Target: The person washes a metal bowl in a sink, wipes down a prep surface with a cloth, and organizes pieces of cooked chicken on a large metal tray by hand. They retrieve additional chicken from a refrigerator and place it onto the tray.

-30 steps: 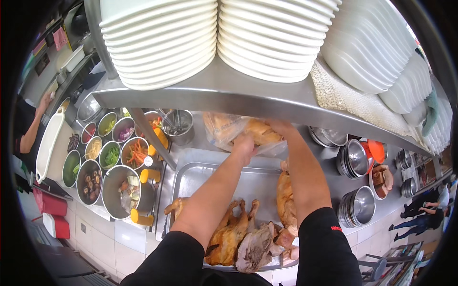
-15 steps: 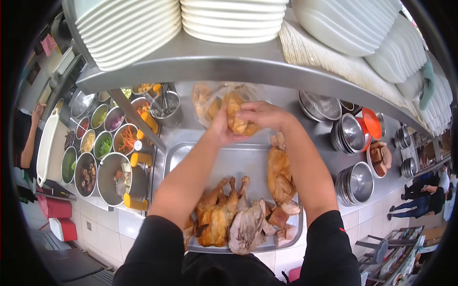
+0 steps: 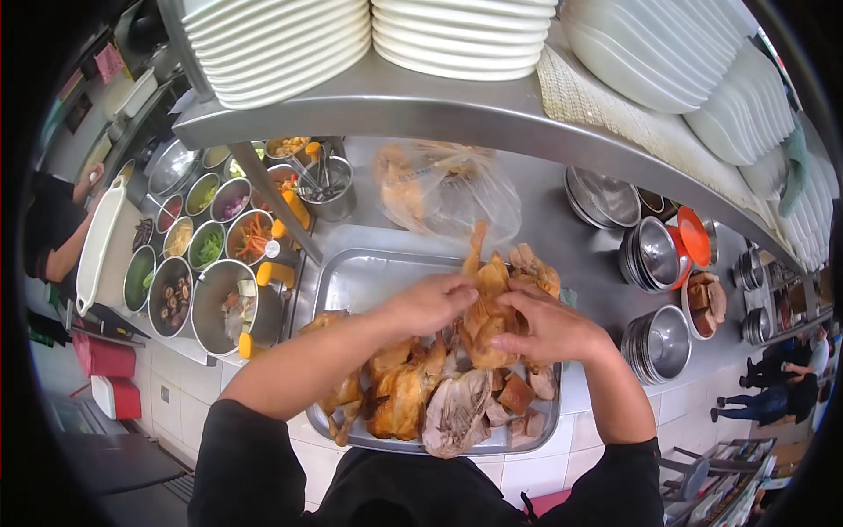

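Both my hands are on a cooked chicken piece (image 3: 488, 312) with its leg pointing up and away, over the right part of a metal tray (image 3: 330, 279). My left hand (image 3: 432, 304) is closed with its fingertips at the piece's left side. My right hand (image 3: 555, 323) wraps its right side, thumb across the front. Beneath and nearer me lie a browned chicken (image 3: 397, 400), a greyish cooked meat piece (image 3: 458, 415) and meat chunks (image 3: 516, 395). More chicken (image 3: 534, 268) lies just behind my right hand. Beyond the tray rests a clear plastic bag (image 3: 479, 189) with chicken in it.
A steel shelf (image 3: 369, 110) stacked with white plates (image 3: 281, 53) crosses overhead. To the left stand several metal pots of cut vegetables (image 3: 250, 237). Stacked steel bowls (image 3: 657, 338) and a bowl of meat chunks (image 3: 705, 303) are at the right. Other people (image 3: 66, 224) stand farther off.
My hands have come from the plastic bag back toward me over the tray, bringing the chicken piece. The bag now lies uncovered behind.
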Demonstrator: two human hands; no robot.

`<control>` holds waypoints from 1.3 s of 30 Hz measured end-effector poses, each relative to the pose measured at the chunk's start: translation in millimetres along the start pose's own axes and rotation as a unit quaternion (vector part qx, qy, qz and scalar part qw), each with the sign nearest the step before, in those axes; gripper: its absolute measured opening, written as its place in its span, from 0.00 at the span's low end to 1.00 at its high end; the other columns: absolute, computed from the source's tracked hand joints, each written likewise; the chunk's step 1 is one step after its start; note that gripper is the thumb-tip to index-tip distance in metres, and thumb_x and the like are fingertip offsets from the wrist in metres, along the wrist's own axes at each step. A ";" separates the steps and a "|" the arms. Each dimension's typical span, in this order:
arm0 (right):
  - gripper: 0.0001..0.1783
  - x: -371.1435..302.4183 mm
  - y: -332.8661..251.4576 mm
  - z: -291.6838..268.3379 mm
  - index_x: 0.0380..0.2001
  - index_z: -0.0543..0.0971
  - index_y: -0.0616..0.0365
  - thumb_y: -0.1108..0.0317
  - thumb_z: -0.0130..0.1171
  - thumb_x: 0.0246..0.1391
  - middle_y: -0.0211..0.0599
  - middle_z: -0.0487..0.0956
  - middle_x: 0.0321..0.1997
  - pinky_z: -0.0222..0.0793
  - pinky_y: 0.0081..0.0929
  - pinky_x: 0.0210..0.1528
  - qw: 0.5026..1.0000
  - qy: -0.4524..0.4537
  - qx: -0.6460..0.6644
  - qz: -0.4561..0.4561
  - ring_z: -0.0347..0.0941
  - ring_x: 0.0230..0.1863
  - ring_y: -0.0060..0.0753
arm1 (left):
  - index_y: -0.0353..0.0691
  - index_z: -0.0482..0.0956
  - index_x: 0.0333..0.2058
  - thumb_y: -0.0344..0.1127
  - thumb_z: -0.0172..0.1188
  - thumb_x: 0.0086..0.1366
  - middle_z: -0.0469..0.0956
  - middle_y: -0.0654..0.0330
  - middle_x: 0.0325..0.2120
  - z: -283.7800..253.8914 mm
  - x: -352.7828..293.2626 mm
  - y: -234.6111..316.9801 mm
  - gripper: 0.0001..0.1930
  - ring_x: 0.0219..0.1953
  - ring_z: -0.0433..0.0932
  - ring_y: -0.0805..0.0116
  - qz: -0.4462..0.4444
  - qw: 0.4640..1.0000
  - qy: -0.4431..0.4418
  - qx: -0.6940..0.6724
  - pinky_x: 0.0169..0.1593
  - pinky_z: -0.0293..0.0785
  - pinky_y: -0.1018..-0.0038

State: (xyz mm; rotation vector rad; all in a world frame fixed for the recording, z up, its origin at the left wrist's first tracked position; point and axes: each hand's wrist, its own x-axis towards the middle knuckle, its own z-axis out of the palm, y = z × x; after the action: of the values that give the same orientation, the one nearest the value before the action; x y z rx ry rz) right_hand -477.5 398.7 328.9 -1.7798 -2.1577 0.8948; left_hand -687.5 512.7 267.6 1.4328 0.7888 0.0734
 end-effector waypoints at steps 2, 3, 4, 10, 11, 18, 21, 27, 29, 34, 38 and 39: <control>0.32 13.2 -5.4 -5.7 0.52 0.75 0.62 0.46 0.60 0.55 0.62 0.70 0.59 0.63 0.43 0.62 1.000 -0.005 -0.013 -0.009 0.66 0.61 0.58 | 0.41 0.63 0.62 0.40 0.52 0.70 0.74 0.53 0.51 -28.0 7.9 2.0 0.24 0.49 0.77 0.56 0.087 0.971 0.024 0.220 0.54 0.72 0.60; 0.30 27.1 -6.1 -13.6 0.51 0.76 0.61 0.47 0.60 0.55 0.58 0.74 0.55 0.66 0.41 0.57 1.000 0.007 -0.018 0.024 0.71 0.56 0.55 | 0.41 0.63 0.61 0.43 0.55 0.67 0.72 0.49 0.53 -40.8 17.2 7.8 0.27 0.52 0.74 0.53 0.075 0.935 0.132 0.321 0.53 0.72 0.58; 0.28 43.2 -6.0 -20.9 0.50 0.77 0.60 0.48 0.59 0.56 0.55 0.78 0.51 0.70 0.40 0.53 0.998 0.019 -0.022 0.056 0.75 0.52 0.51 | 0.41 0.64 0.61 0.46 0.58 0.63 0.70 0.46 0.54 -51.6 25.2 10.5 0.30 0.55 0.71 0.50 0.061 0.877 0.238 0.414 0.52 0.72 0.57; 0.20 218.6 39.3 -6.1 0.40 0.81 0.64 0.58 0.51 0.56 0.53 0.80 0.43 0.71 0.43 0.51 0.993 0.006 -0.109 0.042 0.76 0.46 0.56 | 0.45 0.52 0.68 0.46 0.65 0.56 0.44 0.45 0.69 -88.3 86.4 0.6 0.45 0.68 0.48 0.37 -0.027 0.754 0.384 0.533 0.56 0.67 0.42; 0.20 246.4 63.7 2.7 0.42 0.80 0.64 0.60 0.49 0.57 0.53 0.81 0.44 0.71 0.44 0.51 0.984 -0.010 -0.176 0.040 0.76 0.46 0.56 | 0.45 0.52 0.68 0.46 0.65 0.56 0.44 0.45 0.69 -90.4 96.2 8.8 0.45 0.68 0.48 0.37 -0.014 0.753 0.385 0.533 0.56 0.67 0.42; 0.22 317.8 51.6 15.3 0.51 0.77 0.60 0.58 0.48 0.60 0.50 0.75 0.57 0.67 0.45 0.56 0.955 0.265 -0.133 0.013 0.73 0.54 0.52 | 0.46 0.53 0.68 0.50 0.65 0.55 0.54 0.46 0.67 -141.3 117.5 5.7 0.45 0.70 0.49 0.40 -0.072 0.818 0.361 0.442 0.63 0.60 0.45; 0.23 306.6 27.7 -3.3 0.53 0.76 0.57 0.55 0.50 0.60 0.48 0.74 0.59 0.62 0.42 0.61 0.986 0.097 0.105 0.086 0.69 0.59 0.47 | 0.44 0.64 0.63 0.49 0.62 0.59 0.64 0.48 0.62 -155.9 133.4 15.9 0.35 0.68 0.56 0.50 0.012 0.847 0.340 0.409 0.64 0.60 0.55; 0.25 316.9 28.9 6.0 0.54 0.77 0.52 0.49 0.49 0.61 0.45 0.75 0.58 0.60 0.41 0.62 0.968 0.237 -0.060 0.052 0.67 0.60 0.45 | 0.38 0.80 0.45 0.44 0.62 0.59 0.79 0.52 0.46 -210.9 166.6 -26.6 0.19 0.49 0.76 0.56 0.274 0.801 0.466 0.257 0.53 0.71 0.62; 0.25 318.5 15.3 5.5 0.54 0.76 0.52 0.49 0.52 0.60 0.44 0.74 0.59 0.60 0.41 0.63 0.984 0.171 -0.008 0.056 0.67 0.61 0.44 | 0.37 0.80 0.45 0.44 0.62 0.60 0.80 0.52 0.45 -229.6 161.0 -37.3 0.19 0.46 0.77 0.56 0.274 0.760 0.522 0.274 0.53 0.71 0.62; 0.33 306.9 63.9 8.3 0.56 0.74 0.54 0.56 0.71 0.46 0.39 0.74 0.56 0.70 0.32 0.52 0.971 0.137 0.184 0.072 0.70 0.56 0.35 | 0.43 0.71 0.55 0.51 0.56 0.66 0.75 0.55 0.52 -174.9 151.7 3.8 0.25 0.52 0.75 0.59 0.108 0.934 0.340 -0.031 0.48 0.74 0.54; 0.40 300.2 42.3 14.5 0.58 0.71 0.56 0.61 0.75 0.40 0.42 0.72 0.58 0.68 0.33 0.55 0.976 0.065 0.166 0.128 0.69 0.57 0.37 | 0.43 0.76 0.50 0.46 0.61 0.62 0.78 0.56 0.43 -181.7 158.5 -10.5 0.20 0.43 0.78 0.62 0.029 0.913 0.245 -0.325 0.38 0.77 0.59; 0.41 293.8 56.9 13.8 0.59 0.71 0.57 0.61 0.75 0.40 0.43 0.72 0.58 0.68 0.33 0.55 0.975 0.073 0.156 0.137 0.69 0.57 0.37 | 0.42 0.75 0.50 0.44 0.61 0.62 0.78 0.56 0.43 -171.0 166.8 -8.5 0.20 0.43 0.78 0.62 0.058 0.896 0.251 -0.361 0.40 0.77 0.60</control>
State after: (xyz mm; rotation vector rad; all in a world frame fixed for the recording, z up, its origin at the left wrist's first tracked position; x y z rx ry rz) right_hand -512.0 676.5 222.2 -1.9355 -1.6044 1.0588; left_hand -655.2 739.0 197.7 0.7381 0.9565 0.7782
